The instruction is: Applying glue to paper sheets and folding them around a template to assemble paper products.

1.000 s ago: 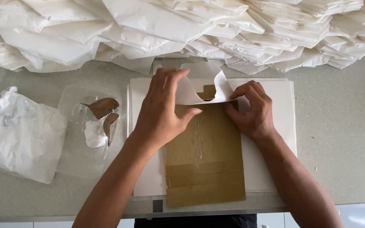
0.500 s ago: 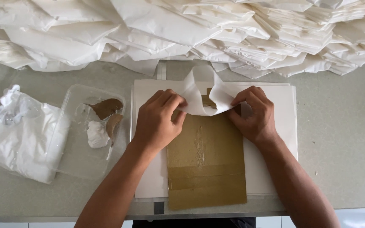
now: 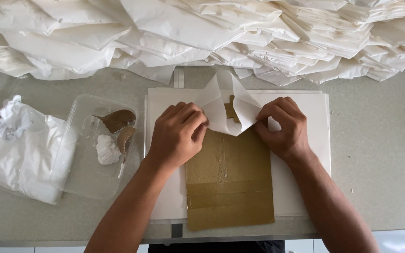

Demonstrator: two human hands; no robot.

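Note:
A brown cardboard sheet (image 3: 228, 182) lies lengthwise on a stack of white paper sheets (image 3: 305, 117) at the table's front. At its far end a white sheet (image 3: 226, 105) is folded up into a peak over the cardboard's top edge. My left hand (image 3: 179, 133) pinches the left flap of that fold against the cardboard. My right hand (image 3: 282, 126) pinches the right flap, fingers curled. A small patch of cardboard shows between the two flaps.
A clear plastic tub (image 3: 94, 145) left of the stack holds white paste and brown scraps. A crumpled white plastic bag (image 3: 19, 147) lies further left. A big heap of folded white paper (image 3: 212, 33) fills the table's far side. The table's front edge (image 3: 118, 236) runs below.
The white sheet's flaps have been drawn together into a taller peak over the cardboard's top. My left hand went from flat and spread to curled and pinching; both hands came closer together.

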